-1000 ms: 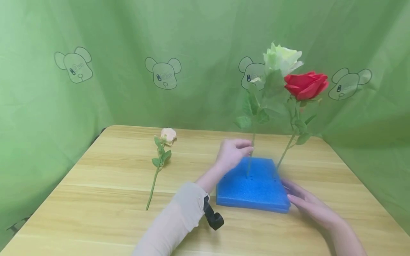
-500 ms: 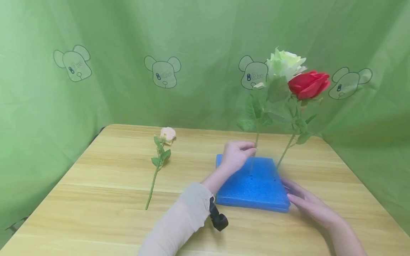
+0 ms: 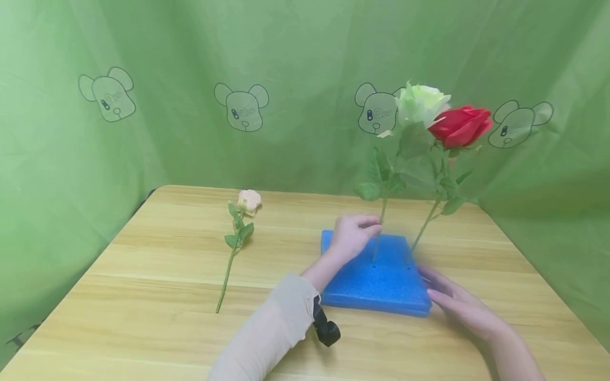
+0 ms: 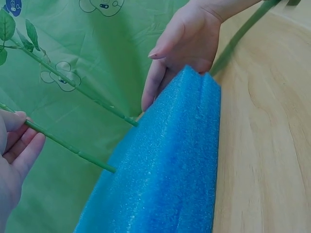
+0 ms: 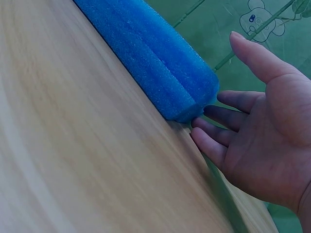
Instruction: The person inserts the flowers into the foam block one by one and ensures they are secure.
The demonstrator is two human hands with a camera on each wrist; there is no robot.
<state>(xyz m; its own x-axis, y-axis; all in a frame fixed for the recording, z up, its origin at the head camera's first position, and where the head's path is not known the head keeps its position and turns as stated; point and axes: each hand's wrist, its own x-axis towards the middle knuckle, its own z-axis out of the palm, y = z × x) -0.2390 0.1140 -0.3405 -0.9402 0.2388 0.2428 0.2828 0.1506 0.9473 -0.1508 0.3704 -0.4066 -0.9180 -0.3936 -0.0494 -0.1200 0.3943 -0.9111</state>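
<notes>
1. Behind the wooden table (image 3: pixel 143 296), a green curtain (image 3: pixel 295 164) is hanging in soft folds
2. Below your hands, that table is spreading out flat, bearing everything you are handling
3. On its right half, the blue foam block (image 3: pixel 376 288) is lying flat; it is looking light and springy, likely to dent or slide under a push, so its sides are probably offering you the best hold
4. Above the block, the white-green rose (image 3: pixel 387 182) is standing nearly upright, its stem meeting the foam; expect it to be light, with a thin, fairly stiff stem and delicate petals, so favour the bare lower stem
5. Just right of it, the red rose (image 3: pixel 448 186) is leaning rightward from the block
6. Well left of the block, the pink rose (image 3: pixel 236 241) is lying on the table, its bare stem pointing towards you
7. Beside the block's right edge, your right hand (image 3: pixel 462 309) is spreading its fingers, gripping nothing; you cannot tell how firmly it is touching
8. Over the foam, your left hand (image 3: pixel 351 235) is pinching the white-green rose's stem narrowly between thumb and fingers
</notes>
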